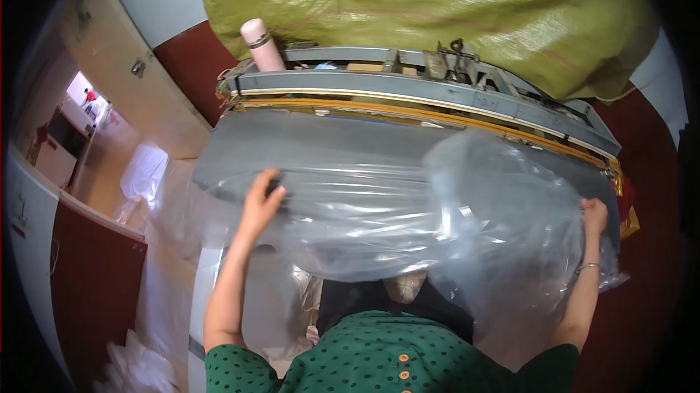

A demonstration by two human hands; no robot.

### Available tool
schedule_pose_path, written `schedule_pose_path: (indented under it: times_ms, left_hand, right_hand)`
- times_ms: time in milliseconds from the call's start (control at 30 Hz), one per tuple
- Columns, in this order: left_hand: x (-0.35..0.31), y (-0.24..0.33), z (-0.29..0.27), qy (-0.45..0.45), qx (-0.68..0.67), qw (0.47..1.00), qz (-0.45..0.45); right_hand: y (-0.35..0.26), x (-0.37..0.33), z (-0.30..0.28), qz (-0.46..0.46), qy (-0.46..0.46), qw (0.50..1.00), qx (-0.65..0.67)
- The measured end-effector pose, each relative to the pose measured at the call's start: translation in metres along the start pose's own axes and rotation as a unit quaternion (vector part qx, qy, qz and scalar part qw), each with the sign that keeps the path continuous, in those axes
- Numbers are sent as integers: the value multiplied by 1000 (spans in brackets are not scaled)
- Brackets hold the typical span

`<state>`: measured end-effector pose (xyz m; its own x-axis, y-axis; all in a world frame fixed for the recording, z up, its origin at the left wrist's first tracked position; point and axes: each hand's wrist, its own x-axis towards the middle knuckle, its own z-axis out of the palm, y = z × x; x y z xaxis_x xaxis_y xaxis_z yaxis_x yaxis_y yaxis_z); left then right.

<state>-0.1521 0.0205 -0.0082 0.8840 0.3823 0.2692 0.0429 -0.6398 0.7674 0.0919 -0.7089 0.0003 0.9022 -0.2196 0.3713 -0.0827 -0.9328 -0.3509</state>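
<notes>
A large sheet of clear plastic film [364,225] lies stretched and creased over a grey work surface [306,134], its near edge hanging towards my body. On the right the film bunches up in a loose, billowing fold. My right hand [594,216], a bracelet on its wrist, is closed on the film's right edge. At the left end of the film is my left hand [261,207], thumb and fingers apart. Nothing shows within its grasp, and I cannot tell whether its fingertips touch the film.
Behind the surface runs a long metal frame [408,87] with an orange strip [350,107]. A pink bottle [261,44] stands at its left end. Yellow-green sheeting [437,6] covers what lies beyond. Left are an open door [131,50] and plastic bundles [144,170].
</notes>
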Motion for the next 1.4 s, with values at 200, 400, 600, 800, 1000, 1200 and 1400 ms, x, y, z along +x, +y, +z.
schedule_pose_path:
  times_ms: [200, 400, 600, 800, 1000, 1200, 1400]
  left_hand:
    - [-65, 153, 120, -269, -166, 936, 157]
    - [-108, 212, 235, -509, -266, 815, 79]
    - [-111, 221, 287, -509, -240, 812, 155]
    - [-2, 181, 59, -119, -722, 681, 31]
    - [-38, 128, 35, 45, -514, 856, 33]
    - [-134, 112, 205, -263, -288, 913, -121]
    - [-57, 64, 86, 11, -125, 985, -122]
  right_hand:
    - [128, 29, -21, 275, 84, 942, -174]
    - [86, 25, 19, 205, 142, 936, -249]
    - [79, 31, 5, 247, 138, 938, -202]
    - [90, 17, -9, 202, 142, 954, -170]
    - [102, 14, -10, 150, 117, 968, -163]
    - [94, 29, 0, 127, 86, 974, -166]
    - [117, 26, 12, 73, 127, 981, -130]
